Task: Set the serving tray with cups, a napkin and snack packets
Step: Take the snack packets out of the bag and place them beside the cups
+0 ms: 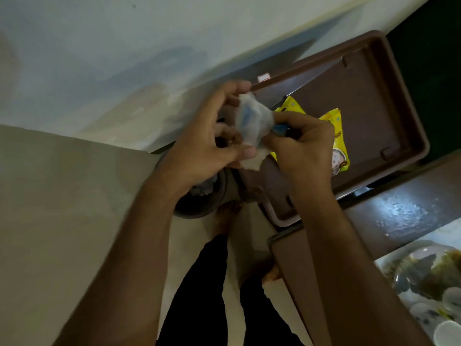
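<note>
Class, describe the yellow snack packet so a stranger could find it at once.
Start at the big brown plastic serving tray beside the pale wall. Inside it, just beyond the two hands pulling at a crumpled white napkin, lies the bright yellow snack packet. It is the only yellow thing there, partly hidden by the right hand.

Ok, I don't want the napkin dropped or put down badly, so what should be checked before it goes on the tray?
1. Left hand grips the napkin: ok.
2. Right hand pinches its other edge: ok.
3. Napkin unfolded flat: not ok, it is bunched.
4. Tray has bare floor to take it: ok.
5. Yellow snack packets on the tray: ok.
6. Cups on the tray: cannot tell, the hands hide part of it.
</note>
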Motion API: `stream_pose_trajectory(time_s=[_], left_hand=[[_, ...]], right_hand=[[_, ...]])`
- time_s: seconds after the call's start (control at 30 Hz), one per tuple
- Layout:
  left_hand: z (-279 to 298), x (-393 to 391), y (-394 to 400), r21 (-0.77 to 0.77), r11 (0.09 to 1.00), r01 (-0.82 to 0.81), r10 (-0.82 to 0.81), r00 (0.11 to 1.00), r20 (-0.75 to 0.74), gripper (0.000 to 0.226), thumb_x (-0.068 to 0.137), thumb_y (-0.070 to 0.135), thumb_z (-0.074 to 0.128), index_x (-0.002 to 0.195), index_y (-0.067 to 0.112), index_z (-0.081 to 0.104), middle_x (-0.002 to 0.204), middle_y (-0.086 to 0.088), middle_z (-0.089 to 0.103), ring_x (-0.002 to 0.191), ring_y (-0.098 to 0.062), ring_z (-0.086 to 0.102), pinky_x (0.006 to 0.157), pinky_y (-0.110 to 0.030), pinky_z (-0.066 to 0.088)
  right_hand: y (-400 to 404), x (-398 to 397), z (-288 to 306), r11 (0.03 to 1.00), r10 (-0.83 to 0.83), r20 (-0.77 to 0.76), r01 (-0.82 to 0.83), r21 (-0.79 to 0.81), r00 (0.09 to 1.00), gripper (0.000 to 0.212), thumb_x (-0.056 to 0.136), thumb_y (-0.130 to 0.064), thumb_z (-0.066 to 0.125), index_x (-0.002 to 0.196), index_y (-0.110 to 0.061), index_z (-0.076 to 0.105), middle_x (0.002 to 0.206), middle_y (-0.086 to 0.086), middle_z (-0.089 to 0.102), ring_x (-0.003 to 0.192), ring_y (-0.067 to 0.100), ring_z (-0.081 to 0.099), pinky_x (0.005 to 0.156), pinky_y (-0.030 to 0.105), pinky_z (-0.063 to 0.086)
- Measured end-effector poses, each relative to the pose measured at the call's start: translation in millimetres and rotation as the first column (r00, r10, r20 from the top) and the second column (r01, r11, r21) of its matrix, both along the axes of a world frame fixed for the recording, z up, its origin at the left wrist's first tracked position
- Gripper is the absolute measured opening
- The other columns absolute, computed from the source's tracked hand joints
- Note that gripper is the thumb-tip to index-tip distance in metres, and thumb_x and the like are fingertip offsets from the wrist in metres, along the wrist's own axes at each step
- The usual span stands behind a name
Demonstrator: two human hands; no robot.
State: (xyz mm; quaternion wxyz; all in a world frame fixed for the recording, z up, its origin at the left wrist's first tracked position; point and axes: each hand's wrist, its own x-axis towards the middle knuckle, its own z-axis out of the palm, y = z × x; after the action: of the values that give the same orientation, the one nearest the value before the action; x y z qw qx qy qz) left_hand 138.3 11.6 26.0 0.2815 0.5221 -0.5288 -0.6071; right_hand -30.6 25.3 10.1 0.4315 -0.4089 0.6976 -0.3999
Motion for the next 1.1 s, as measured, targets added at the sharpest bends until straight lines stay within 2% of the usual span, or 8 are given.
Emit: stream_pose_trajectory(time_s=[0.17, 0.3, 0.5, 0.6, 0.7, 0.87, 0.97, 1.1], left_hand=[[-21.6, 30.4, 4.3, -0.192, 0.944, -0.267, 0.321, 0.878, 0.356, 0.041, 0.078, 0.008, 0.087, 0.114, 0.006, 0.067, 0.120, -0.009, 0.069, 0.114, -0.024, 0.067, 0.090, -0.044, 0.062], [-49.7, 58.1, 19.3, -0.097, 0.846, -0.524, 0.526, 0.792, 0.312, 0.022, 0.081, 0.006, 0.083, 0.099, 0.004, 0.072, 0.096, -0.008, 0.077, 0.089, -0.021, 0.073, 0.081, -0.043, 0.064], [-81.1, 81.0, 46.5, -0.086, 0.842, -0.533, 0.527, 0.777, 0.344, 0.024, 0.076, 0.018, 0.088, 0.096, 0.012, 0.077, 0.088, 0.000, 0.079, 0.082, -0.012, 0.077, 0.078, -0.035, 0.066], [-99.5, 90.7, 54.9, 0.016, 0.848, -0.529, 0.498, 0.808, 0.315, 0.049, 0.075, 0.008, 0.092, 0.116, 0.009, 0.066, 0.105, 0.001, 0.077, 0.094, -0.005, 0.077, 0.081, -0.022, 0.065], [-123.3, 94.0, 68.5, 0.071, 0.850, -0.522, 0.462, 0.805, 0.373, 0.048, 0.076, 0.006, 0.092, 0.114, 0.014, 0.065, 0.117, 0.001, 0.073, 0.104, -0.012, 0.074, 0.089, -0.023, 0.063], [-162.8, 98.1, 76.5, 0.124, 0.897, -0.425, 0.311, 0.804, 0.506, 0.056, 0.088, 0.004, 0.080, 0.140, 0.008, 0.059, 0.141, -0.014, 0.062, 0.125, -0.026, 0.067, 0.107, -0.040, 0.057], [-181.5, 102.9, 79.4, 0.255, 0.922, -0.292, 0.111, 0.830, 0.547, 0.060, 0.092, -0.006, 0.067, 0.148, -0.003, 0.047, 0.146, -0.024, 0.057, 0.139, -0.036, 0.055, 0.117, -0.040, 0.044], [-193.3, 111.4, 86.6, 0.273, 0.916, -0.293, 0.068, 0.785, 0.615, 0.062, 0.091, -0.005, 0.064, 0.150, -0.004, 0.044, 0.150, -0.025, 0.051, 0.141, -0.037, 0.050, 0.118, -0.047, 0.042]], right_hand=[[8.4, 57.6, 0.9, 0.949, 0.301, 0.087, -0.307, 0.065, 0.950, 0.055, 0.081, -0.005, 0.077, 0.135, -0.007, 0.066, 0.131, 0.012, 0.067, 0.120, 0.027, 0.068, 0.101, 0.049, 0.058], [23.9, 87.0, -8.0, 0.752, 0.626, -0.346, -0.658, 0.030, 0.699, 0.080, 0.075, -0.004, 0.075, 0.150, -0.009, 0.049, 0.151, 0.020, 0.048, 0.134, 0.038, 0.050, 0.111, 0.047, 0.047], [32.7, 104.4, -41.4, 0.758, 0.432, -0.689, -0.649, -0.074, 0.583, 0.041, 0.086, -0.014, 0.049, 0.111, -0.002, 0.078, 0.095, 0.012, 0.079, 0.085, 0.037, 0.060, 0.067, 0.035, 0.042], [38.1, 109.4, -62.8, 0.773, 0.465, -0.689, -0.635, 0.009, 0.556, 0.021, 0.087, -0.007, 0.063, 0.097, -0.002, 0.080, 0.086, 0.014, 0.078, 0.085, 0.038, 0.066, 0.064, 0.038, 0.055], [44.0, 117.5, -89.0, 0.744, 0.585, -0.642, -0.644, 0.180, 0.496, 0.016, 0.093, -0.015, 0.076, 0.103, -0.004, 0.077, 0.117, 0.016, 0.069, 0.095, 0.029, 0.071, 0.076, 0.038, 0.063], [57.5, 128.1, -136.3, 0.680, 0.670, -0.599, -0.685, 0.260, 0.439, 0.026, 0.095, -0.007, 0.072, 0.121, -0.003, 0.070, 0.132, 0.020, 0.061, 0.108, 0.033, 0.071, 0.091, 0.039, 0.063], [63.9, 131.7, -162.9, 0.548, 0.823, -0.425, -0.727, 0.415, 0.378, 0.061, 0.090, 0.008, 0.067, 0.147, -0.006, 0.051, 0.146, 0.024, 0.054, 0.135, 0.040, 0.054, 0.112, 0.046, 0.050], [75.3, 124.4, -173.0, 0.524, 0.851, -0.339, -0.688, 0.502, 0.401, 0.066, 0.090, 0.009, 0.062, 0.151, -0.009, 0.045, 0.150, 0.018, 0.052, 0.137, 0.036, 0.053, 0.111, 0.041, 0.049]])
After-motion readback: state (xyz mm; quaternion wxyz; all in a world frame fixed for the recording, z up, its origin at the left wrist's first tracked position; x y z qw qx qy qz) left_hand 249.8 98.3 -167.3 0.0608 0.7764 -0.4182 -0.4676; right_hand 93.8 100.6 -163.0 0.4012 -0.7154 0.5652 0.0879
